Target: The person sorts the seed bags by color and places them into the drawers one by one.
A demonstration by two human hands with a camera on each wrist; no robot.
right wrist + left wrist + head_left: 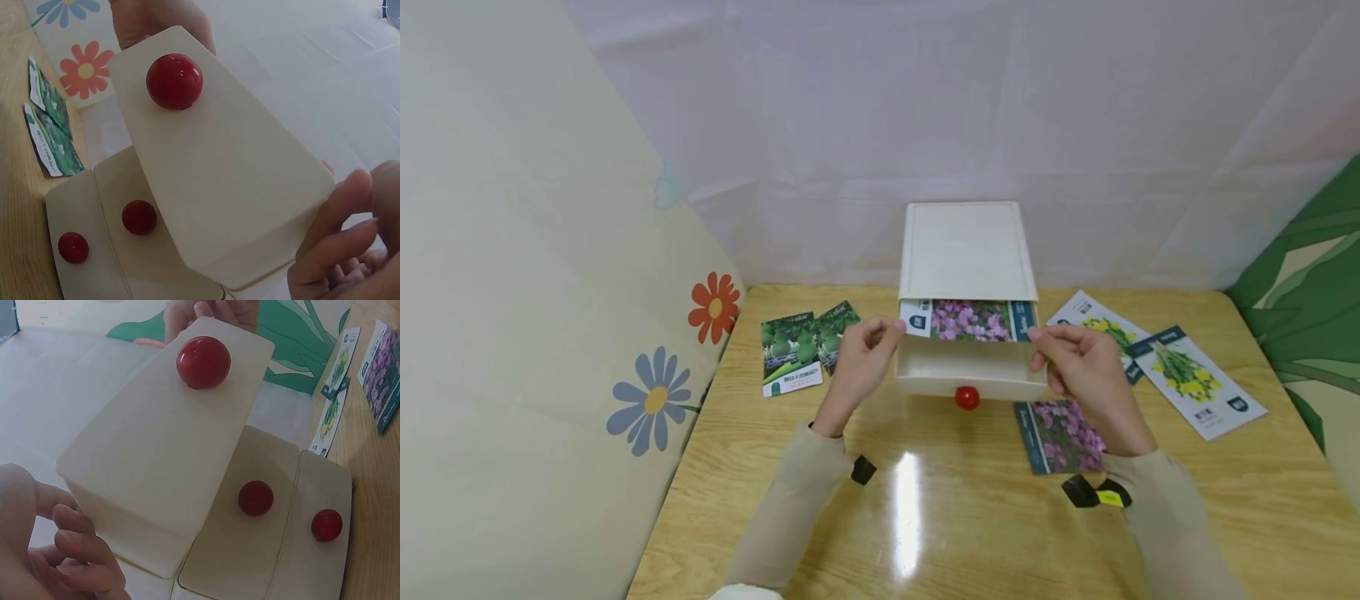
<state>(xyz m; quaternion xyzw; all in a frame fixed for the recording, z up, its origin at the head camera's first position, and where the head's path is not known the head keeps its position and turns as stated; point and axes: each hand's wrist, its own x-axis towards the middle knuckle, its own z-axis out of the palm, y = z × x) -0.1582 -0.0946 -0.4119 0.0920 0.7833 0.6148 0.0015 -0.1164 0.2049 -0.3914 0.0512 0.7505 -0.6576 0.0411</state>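
A seed packet with purple flowers [970, 320] lies across the opened top drawer [970, 362] of a small white drawer cabinet [966, 250]. My left hand [861, 354] pinches the packet's white end at the drawer's left wall. At the right wall, the thumb and fingers of my right hand [1086, 367] pinch its dark end. Both wrist views look at the drawer front with its red knob [204, 362], and there the drawer hides the packet. The fingers of each hand are curled beside the drawer's sides.
Two green seed packets [792, 354] lie left of the cabinet. Two yellow-flower packets [1198, 382] overlap at the right. Another purple-flower packet [1066, 437] lies under my right wrist. Below the opened drawer are two more drawers with red knobs [139, 217]. A pale cloth [820, 150] hangs behind.
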